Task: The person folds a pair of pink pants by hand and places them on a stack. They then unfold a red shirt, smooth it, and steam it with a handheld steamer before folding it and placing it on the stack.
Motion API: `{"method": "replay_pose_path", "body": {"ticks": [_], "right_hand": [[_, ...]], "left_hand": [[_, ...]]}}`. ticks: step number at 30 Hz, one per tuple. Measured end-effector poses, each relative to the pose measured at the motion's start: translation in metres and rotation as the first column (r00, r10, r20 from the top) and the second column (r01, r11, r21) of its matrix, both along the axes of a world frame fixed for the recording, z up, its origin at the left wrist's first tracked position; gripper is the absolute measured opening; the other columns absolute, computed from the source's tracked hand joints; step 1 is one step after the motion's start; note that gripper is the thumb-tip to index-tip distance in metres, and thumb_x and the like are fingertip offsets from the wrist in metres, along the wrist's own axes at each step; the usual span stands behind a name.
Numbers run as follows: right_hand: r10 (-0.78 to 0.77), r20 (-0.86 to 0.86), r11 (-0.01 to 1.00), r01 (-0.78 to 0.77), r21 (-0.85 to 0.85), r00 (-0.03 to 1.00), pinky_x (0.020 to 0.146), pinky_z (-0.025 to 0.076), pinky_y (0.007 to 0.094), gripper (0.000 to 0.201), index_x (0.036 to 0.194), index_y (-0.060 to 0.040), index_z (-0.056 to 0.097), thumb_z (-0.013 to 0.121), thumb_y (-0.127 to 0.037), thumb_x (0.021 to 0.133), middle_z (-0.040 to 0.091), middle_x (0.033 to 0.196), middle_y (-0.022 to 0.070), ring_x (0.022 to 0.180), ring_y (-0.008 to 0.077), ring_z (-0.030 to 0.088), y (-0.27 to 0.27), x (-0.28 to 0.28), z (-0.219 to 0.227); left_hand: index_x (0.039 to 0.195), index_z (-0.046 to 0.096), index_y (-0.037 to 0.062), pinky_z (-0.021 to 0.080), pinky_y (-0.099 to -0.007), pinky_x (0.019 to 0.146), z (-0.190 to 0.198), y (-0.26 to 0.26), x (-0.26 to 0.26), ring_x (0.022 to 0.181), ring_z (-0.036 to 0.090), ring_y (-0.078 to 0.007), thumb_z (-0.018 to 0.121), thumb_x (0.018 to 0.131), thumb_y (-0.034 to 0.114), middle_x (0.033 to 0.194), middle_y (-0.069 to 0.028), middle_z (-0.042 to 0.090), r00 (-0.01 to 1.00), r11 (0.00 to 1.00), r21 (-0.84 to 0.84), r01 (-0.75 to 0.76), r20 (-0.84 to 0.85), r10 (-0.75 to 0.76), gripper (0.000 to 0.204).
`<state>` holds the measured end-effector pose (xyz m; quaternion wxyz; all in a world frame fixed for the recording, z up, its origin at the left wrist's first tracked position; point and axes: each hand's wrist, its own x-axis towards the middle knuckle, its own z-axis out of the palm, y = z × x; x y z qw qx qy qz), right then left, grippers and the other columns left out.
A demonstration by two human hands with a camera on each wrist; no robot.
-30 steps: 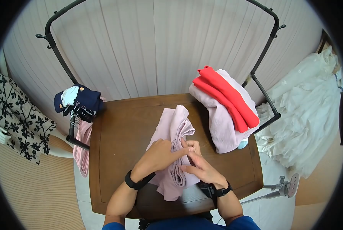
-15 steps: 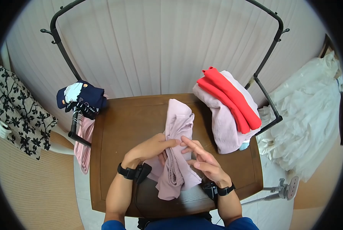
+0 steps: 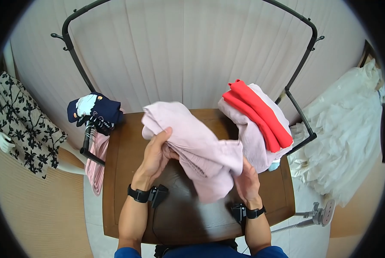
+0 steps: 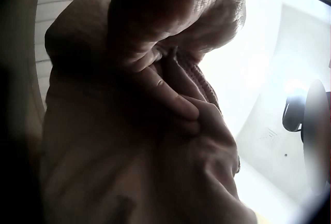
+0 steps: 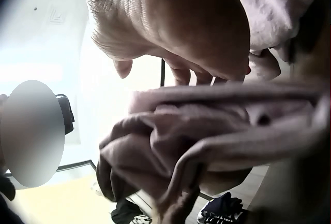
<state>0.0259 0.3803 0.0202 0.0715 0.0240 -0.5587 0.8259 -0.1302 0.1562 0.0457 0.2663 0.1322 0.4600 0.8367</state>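
Observation:
A folded light pink garment [image 3: 196, 146] with a ribbed edge is held up over the wooden table. My left hand [image 3: 156, 152] grips its left part, thumb on top and fingers underneath; the left wrist view shows the fingers [image 4: 173, 99] pressed into the cloth [image 4: 129, 167]. At the garment's right end is my right hand [image 3: 248, 180], palm turned inward and fingers extended along the cloth. In the right wrist view, the thumb [image 5: 123, 67] stands apart from the bunched cloth [image 5: 170, 141], and the fingertips are partly hidden behind it.
A pile of folded pink clothes [image 3: 244, 114] with a red garment [image 3: 261, 116] on top lies on the table's [image 3: 123, 172] right side. Dark clothes [image 3: 100, 107] rest on the black rack [image 3: 78, 69] at left. A white gown [image 3: 338, 124] hangs at right.
The pink garment has been lifted from the table and swung, its far end now toward the left. My left hand has moved up with it; my right hand has shifted to its right end.

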Motion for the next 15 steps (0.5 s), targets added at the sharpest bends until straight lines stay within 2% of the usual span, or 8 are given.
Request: {"method": "replay_pose_path", "body": {"ticks": [1, 5, 8, 10, 11, 12, 14, 15], "right_hand": [[-0.080, -0.053, 0.997, 0.080, 0.008, 0.995, 0.121, 0.019, 0.0381, 0.104, 0.150, 0.0052, 0.037, 0.057, -0.075, 0.086, 0.041, 0.154, 0.0171, 0.146, 0.0263, 0.035, 0.000, -0.002, -0.002], [-0.155, -0.122, 0.981, 0.168, 0.102, 0.980, 0.125, 0.011, 0.0396, 0.115, 0.156, 0.0053, 0.027, 0.061, -0.077, 0.082, 0.028, 0.163, 0.0184, 0.153, 0.0279, 0.022, 0.003, -0.009, 0.001], [-0.160, -0.138, 0.976, 0.178, 0.129, 0.977, 0.125, 0.011, 0.0399, 0.115, 0.156, 0.0045, 0.028, 0.065, -0.074, 0.081, 0.033, 0.160, 0.0199, 0.153, 0.0288, 0.025, 0.003, -0.012, 0.005], [-0.129, -0.097, 0.932, 0.154, 0.328, 0.987, 0.125, 0.013, 0.0402, 0.116, 0.156, 0.0032, 0.027, 0.067, -0.074, 0.079, 0.035, 0.159, 0.0208, 0.152, 0.0286, 0.027, 0.004, -0.012, 0.003], [-0.097, -0.116, 0.958, 0.124, 0.259, 0.988, 0.125, 0.015, 0.0431, 0.104, 0.154, -0.0011, 0.036, 0.083, -0.051, 0.075, 0.041, 0.156, 0.0186, 0.151, 0.0306, 0.030, 0.005, -0.012, -0.001], [-0.097, -0.105, 0.961, 0.120, 0.247, 0.990, 0.125, 0.015, 0.0431, 0.104, 0.154, -0.0011, 0.036, 0.083, -0.051, 0.075, 0.041, 0.156, 0.0186, 0.151, 0.0306, 0.030, 0.002, -0.012, -0.002], [0.018, -0.137, 0.744, 0.078, 0.664, 0.990, 0.124, 0.016, 0.0438, 0.100, 0.150, -0.0059, 0.045, 0.091, -0.037, 0.067, 0.044, 0.154, 0.0159, 0.149, 0.0340, 0.032, -0.002, -0.008, 0.003], [0.004, -0.176, 0.685, 0.126, 0.717, 0.984, 0.123, 0.016, 0.0494, 0.098, 0.145, -0.0085, 0.051, 0.094, -0.031, 0.060, 0.048, 0.150, 0.0138, 0.147, 0.0358, 0.032, -0.013, -0.006, 0.011]], "left_hand": [[0.140, 0.044, -0.0070, 0.061, -0.0407, 0.090, 0.000, -0.005, -0.001, 0.113, 0.068, -0.0280, 0.050, 0.105, 0.038, 0.132, -0.0194, 0.063, 0.998, 1.000, 0.009, -0.001, -0.067, 0.002, 0.057], [0.139, 0.046, -0.0071, 0.060, -0.0410, 0.091, 0.004, -0.011, 0.006, 0.112, 0.068, -0.0281, 0.049, 0.105, 0.038, 0.131, -0.0193, 0.063, 0.984, 0.997, 0.074, 0.007, -0.179, 0.006, 0.057], [0.138, 0.047, -0.0071, 0.059, -0.0403, 0.094, -0.007, -0.020, 0.025, 0.114, 0.067, -0.0286, 0.048, 0.106, 0.039, 0.130, -0.0188, 0.064, 0.993, 0.993, -0.119, 0.027, -0.109, -0.040, 0.057], [0.139, 0.046, -0.0061, 0.057, -0.0392, 0.097, -0.020, -0.024, 0.049, 0.109, 0.069, -0.0272, 0.046, 0.108, 0.038, 0.127, -0.0174, 0.064, 0.996, 0.977, -0.214, 0.004, 0.089, 0.016, 0.054], [0.143, 0.042, -0.0048, 0.053, -0.0405, 0.103, -0.024, -0.027, 0.062, 0.116, 0.065, -0.0276, 0.046, 0.108, 0.038, 0.135, -0.0169, 0.059, 0.987, 0.977, -0.212, -0.012, 0.156, 0.046, 0.055], [0.143, 0.042, -0.0048, 0.053, -0.0405, 0.103, -0.027, -0.029, 0.072, 0.116, 0.065, -0.0276, 0.046, 0.108, 0.038, 0.135, -0.0169, 0.059, 0.985, 0.974, -0.225, -0.011, 0.165, 0.049, 0.055], [0.146, 0.037, -0.0035, 0.049, -0.0415, 0.108, -0.031, -0.034, 0.090, 0.121, 0.062, -0.0281, 0.046, 0.108, 0.039, 0.143, -0.0165, 0.053, 0.935, 0.988, -0.134, -0.082, 0.333, 0.122, 0.057], [0.149, 0.032, -0.0015, 0.046, -0.0424, 0.111, -0.030, -0.036, 0.096, 0.126, 0.058, -0.0295, 0.044, 0.108, 0.040, 0.148, -0.0165, 0.047, 0.937, 0.989, -0.131, -0.070, 0.333, 0.110, 0.060]]}}
